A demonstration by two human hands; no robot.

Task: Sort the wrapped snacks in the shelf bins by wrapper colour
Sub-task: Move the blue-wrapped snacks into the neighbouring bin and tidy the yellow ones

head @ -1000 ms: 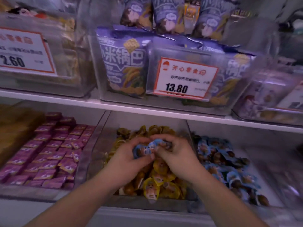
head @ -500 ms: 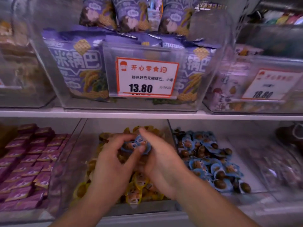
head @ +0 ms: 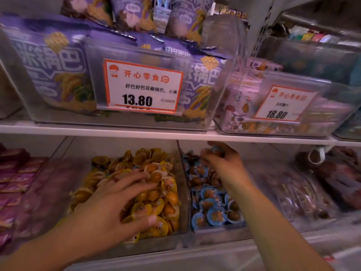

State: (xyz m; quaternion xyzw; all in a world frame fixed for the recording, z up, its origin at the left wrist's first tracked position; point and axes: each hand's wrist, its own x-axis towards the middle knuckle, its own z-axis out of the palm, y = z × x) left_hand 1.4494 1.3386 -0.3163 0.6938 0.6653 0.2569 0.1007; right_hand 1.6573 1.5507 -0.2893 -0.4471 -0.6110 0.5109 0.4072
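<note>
Blue-wrapped snack pinched in right hand grip over blue bin; left hand grip released, resting on yellow snacks.

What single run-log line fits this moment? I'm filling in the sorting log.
stage: dropping off | right hand: grips blue-wrapped snack over blue bin | left hand: spread on yellow-wrapped snacks
</note>
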